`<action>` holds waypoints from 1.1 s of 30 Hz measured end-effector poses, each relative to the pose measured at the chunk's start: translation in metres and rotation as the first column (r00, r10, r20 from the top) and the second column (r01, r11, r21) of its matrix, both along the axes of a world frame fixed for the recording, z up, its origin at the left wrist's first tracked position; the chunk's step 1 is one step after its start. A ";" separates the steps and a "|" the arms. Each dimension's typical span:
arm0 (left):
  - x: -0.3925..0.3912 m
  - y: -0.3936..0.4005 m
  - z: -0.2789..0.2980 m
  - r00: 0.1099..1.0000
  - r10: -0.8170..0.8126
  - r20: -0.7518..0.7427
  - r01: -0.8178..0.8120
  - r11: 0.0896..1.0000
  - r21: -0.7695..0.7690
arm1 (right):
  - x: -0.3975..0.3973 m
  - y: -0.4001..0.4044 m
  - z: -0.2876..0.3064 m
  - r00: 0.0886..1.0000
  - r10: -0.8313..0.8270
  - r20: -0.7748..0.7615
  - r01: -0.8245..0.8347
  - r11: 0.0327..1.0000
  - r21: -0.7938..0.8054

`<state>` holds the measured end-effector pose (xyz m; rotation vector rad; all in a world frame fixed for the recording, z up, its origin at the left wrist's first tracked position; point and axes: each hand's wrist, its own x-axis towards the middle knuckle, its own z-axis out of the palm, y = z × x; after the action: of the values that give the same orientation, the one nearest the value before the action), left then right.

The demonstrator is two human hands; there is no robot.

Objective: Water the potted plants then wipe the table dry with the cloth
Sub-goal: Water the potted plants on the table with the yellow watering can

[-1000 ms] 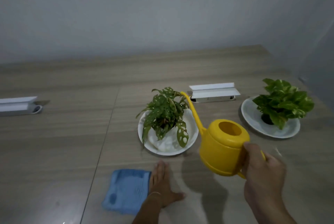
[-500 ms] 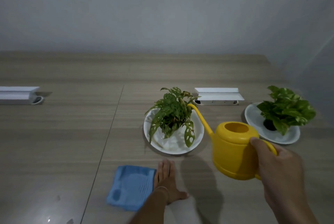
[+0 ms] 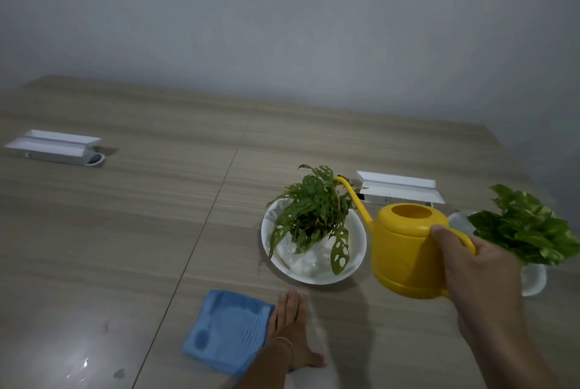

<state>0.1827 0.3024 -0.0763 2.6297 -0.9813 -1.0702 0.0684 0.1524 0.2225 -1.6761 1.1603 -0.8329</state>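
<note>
On the long wood-grain table, the right hand grips the handle of the round yellow plastic watering can, spout tip over the holey-leaved plant in its white dish. Whether water flows is unclear. Tilt gently, aiming at the soil. The left hand lies flat, fingers straight, beside the folded blue cloth.
</note>
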 end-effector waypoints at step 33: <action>-0.005 0.000 -0.001 0.998 0.032 0.054 -0.030 0.999 -0.044 | -0.021 0.001 -0.002 1.000 0.028 -0.015 -0.027 1.000 0.014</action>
<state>0.1775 0.3027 -0.0769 2.6432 -0.9595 -0.9639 0.0471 0.1534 0.2206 -1.6867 1.1484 -0.7948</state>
